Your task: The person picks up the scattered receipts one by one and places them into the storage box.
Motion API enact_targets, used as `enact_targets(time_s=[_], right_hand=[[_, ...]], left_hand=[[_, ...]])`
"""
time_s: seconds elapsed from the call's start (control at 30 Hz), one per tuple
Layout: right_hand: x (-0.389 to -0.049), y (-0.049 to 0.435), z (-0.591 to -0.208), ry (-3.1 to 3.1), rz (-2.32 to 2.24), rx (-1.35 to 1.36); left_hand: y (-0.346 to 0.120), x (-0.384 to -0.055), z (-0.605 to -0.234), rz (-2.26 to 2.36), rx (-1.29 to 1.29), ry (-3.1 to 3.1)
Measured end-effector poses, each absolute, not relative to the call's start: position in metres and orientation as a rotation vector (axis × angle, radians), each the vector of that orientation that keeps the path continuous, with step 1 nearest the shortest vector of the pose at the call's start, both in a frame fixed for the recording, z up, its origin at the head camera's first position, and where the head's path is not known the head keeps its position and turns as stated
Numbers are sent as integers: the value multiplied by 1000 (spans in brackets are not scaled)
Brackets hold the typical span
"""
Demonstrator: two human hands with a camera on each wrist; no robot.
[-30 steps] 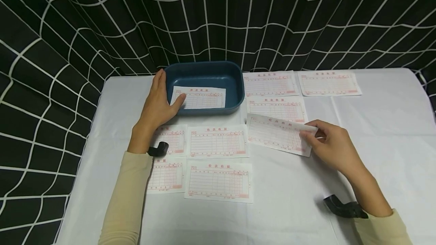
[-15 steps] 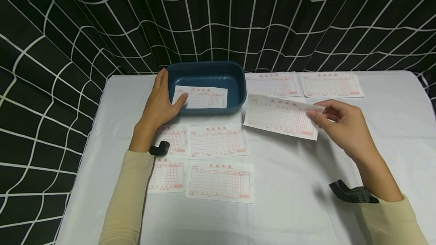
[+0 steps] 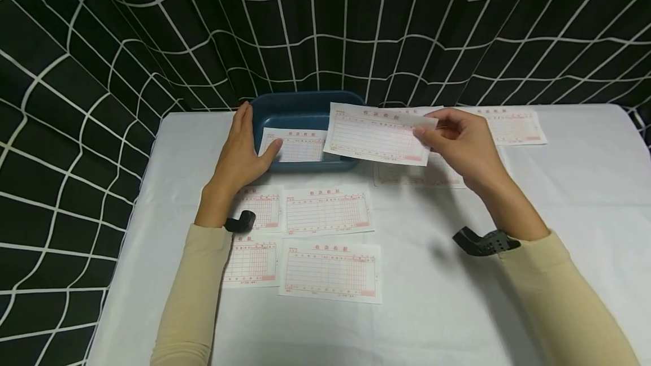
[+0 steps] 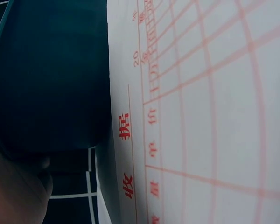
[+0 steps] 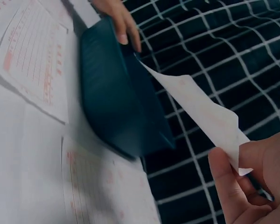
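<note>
My right hand [image 3: 463, 143] pinches a white receipt slip [image 3: 378, 134] with red print by its right end, thumb on the front. The slip hangs over the right part of a dark blue plastic basin [image 3: 300, 100]. In the right wrist view, the held slip [image 5: 196, 102] bends along its length, above the basin [image 5: 102, 88]. My left hand [image 3: 236, 154] rests on the basin's left rim, fingers straight along the side and thumb reaching over the front corner. Inside the basin lies another receipt slip [image 3: 292, 148], partly covered by the held one.
Several more receipt slips lie on the white tablecloth [image 3: 417, 287]: a group in front of the basin, including one slip [image 3: 330, 270], and others to its right, such as the far slip [image 3: 516, 126]. A black curtain with white netting [image 3: 325, 27] stands behind.
My right hand has lifted the receipt slip off the table and carried it up and left to above the basin. My left hand stays on the rim.
</note>
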State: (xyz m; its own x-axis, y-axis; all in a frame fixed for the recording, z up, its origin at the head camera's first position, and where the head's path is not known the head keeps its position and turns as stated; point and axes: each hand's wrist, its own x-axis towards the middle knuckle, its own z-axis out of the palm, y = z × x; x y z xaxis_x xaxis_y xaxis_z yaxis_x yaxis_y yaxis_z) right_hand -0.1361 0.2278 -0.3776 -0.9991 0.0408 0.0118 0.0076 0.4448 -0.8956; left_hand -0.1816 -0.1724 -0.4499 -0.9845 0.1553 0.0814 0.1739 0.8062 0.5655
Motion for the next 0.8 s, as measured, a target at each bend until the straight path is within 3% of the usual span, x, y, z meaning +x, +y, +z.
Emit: enact_targets(time_s=[0.37,0.8], right_hand=[[-173,171,-384,-2737,1517,105],[-194,148,-393,-2760,1429,199]], left_hand=[[-176,-181,-451,-931,-260,-2952],[-174,-184,-453,-925,-259,-2964]])
